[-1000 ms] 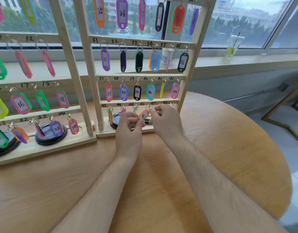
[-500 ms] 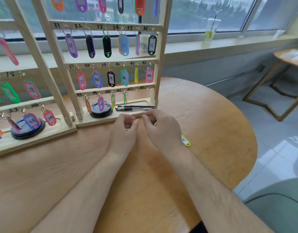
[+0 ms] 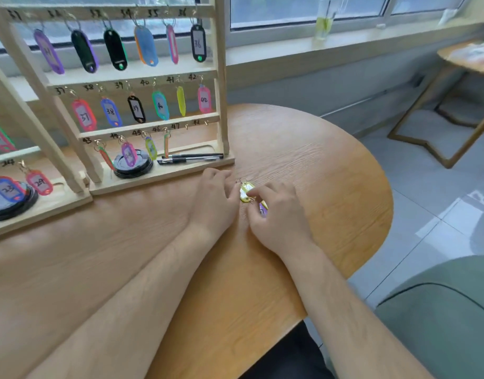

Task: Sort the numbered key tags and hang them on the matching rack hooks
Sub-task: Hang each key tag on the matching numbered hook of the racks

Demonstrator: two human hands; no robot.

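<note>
A yellow key tag (image 3: 245, 192) with a metal ring lies on the wooden table (image 3: 317, 165) between my hands. A purple tag (image 3: 263, 210) peeks out under my right hand (image 3: 279, 214), whose fingers curl over both tags and touch the yellow one. My left hand (image 3: 215, 199) rests on the table just left of the yellow tag, fingers loosely bent, its fingertips at the tag's edge. The wooden rack (image 3: 142, 124) stands behind, with tags on hooks 31 to 46. Hooks 47 (image 3: 186, 126) and 48 (image 3: 206, 122) are bare.
Two black pens (image 3: 191, 157) and a black lid (image 3: 133, 166) lie on the rack's base. A second rack (image 3: 30, 187) stands at the left. The table's rounded edge runs close on the right; a cup (image 3: 324, 19) stands on the windowsill.
The view has swung right and down. My hands dropped from the rack's bottom row to the table; the orange tag now hangs on the rack, and my right hand reached the yellow tag.
</note>
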